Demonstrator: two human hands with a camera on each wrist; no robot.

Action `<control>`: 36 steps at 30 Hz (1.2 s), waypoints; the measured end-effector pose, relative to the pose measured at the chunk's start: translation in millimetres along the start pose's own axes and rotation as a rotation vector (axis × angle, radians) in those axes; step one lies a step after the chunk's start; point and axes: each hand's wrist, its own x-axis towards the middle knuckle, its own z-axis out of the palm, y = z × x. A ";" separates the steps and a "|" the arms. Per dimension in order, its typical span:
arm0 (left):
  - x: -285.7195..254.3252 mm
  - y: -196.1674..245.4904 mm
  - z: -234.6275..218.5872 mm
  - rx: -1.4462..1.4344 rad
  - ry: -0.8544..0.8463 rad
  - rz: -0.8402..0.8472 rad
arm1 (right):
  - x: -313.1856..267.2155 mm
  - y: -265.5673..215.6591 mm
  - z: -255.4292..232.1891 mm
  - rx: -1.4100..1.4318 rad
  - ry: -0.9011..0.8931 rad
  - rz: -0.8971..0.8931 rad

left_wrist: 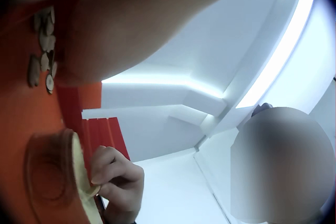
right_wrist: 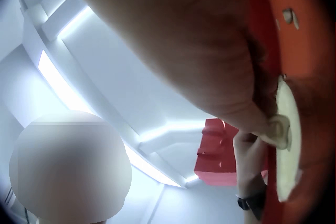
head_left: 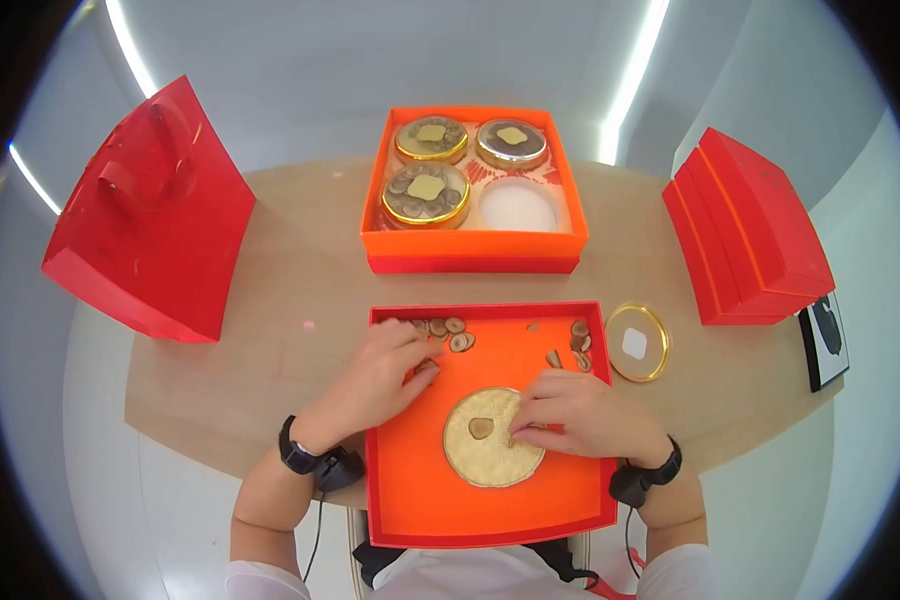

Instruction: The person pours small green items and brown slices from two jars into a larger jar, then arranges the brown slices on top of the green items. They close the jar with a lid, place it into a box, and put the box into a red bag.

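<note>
My right hand [head_left: 575, 412] pinches a thin dried slice [right_wrist: 282, 131] at the right side of a round clear tub [head_left: 470, 468]. Pale yellow padding [head_left: 490, 462] fills the tub to its top, and one brown slice [head_left: 481, 428] lies flat on it. At the upper left corner of the red-walled orange tray [head_left: 420, 510], my left hand [head_left: 380, 372] reaches down to a group of loose brown-rimmed slices [head_left: 456, 326]. Its thumb and forefinger are apart beside a slice there. The left wrist view shows the tub's clear side wall and the right fingers over its rim.
More slices [head_left: 580, 342] lie in the tray's upper right corner. Right of the tray is a gold-rimmed lid [head_left: 638, 342]. Behind, an orange box [head_left: 475, 243] holds three filled tubs and a round white recess. A red bag [head_left: 160, 220] stands left, red boxes [head_left: 750, 230] right.
</note>
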 end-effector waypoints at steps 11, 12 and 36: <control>1.0 -4.8 6.7 0.156 -0.042 -0.043 | -6.3 12.8 4.9 -0.079 -0.023 0.062; 1.3 -4.3 6.4 0.159 -0.045 -0.046 | -5.8 11.6 4.4 -0.073 0.006 0.055; 6.4 5.9 5.3 0.152 -0.070 -0.096 | -31.0 -63.1 -29.5 0.800 0.323 -0.535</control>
